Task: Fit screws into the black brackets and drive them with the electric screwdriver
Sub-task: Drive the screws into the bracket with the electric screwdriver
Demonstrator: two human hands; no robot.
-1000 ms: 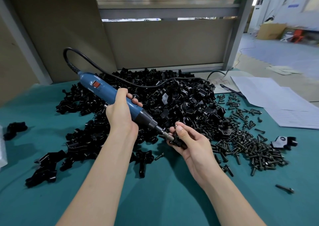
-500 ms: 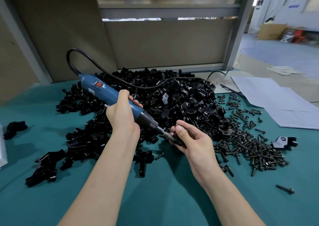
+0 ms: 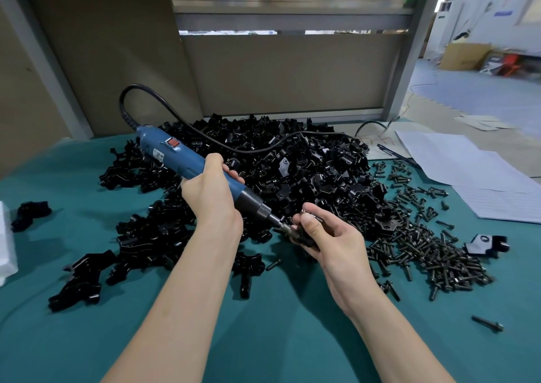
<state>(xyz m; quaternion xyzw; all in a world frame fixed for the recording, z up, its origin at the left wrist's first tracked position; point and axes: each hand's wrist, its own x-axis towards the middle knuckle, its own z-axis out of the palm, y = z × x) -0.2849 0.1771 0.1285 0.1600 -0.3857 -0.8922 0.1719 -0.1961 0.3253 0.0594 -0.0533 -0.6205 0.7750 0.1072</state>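
Observation:
My left hand [image 3: 211, 196] grips the blue electric screwdriver [image 3: 187, 163] around its barrel, tip slanting down to the right. The bit meets a small black bracket [image 3: 303, 239] that my right hand [image 3: 330, 239] holds in curled fingers just above the table; most of the bracket is hidden by the fingers. Behind both hands lies a big heap of black brackets [image 3: 292, 171]. A spread of dark screws [image 3: 424, 251] lies to the right of my right hand.
The table has a teal cover [image 3: 263, 338]. The screwdriver's black cable [image 3: 175, 113] loops over the heap. Loose brackets [image 3: 85, 277] lie at the left, one bracket [image 3: 486, 245] at the right, a single screw [image 3: 487, 323] near the front. White paper sheets [image 3: 474, 174] sit far right.
The screwdriver's rear has tilted slightly and its cable loop shifted a little right. My right hand with the bracket has stayed at the bit, turning only slightly.

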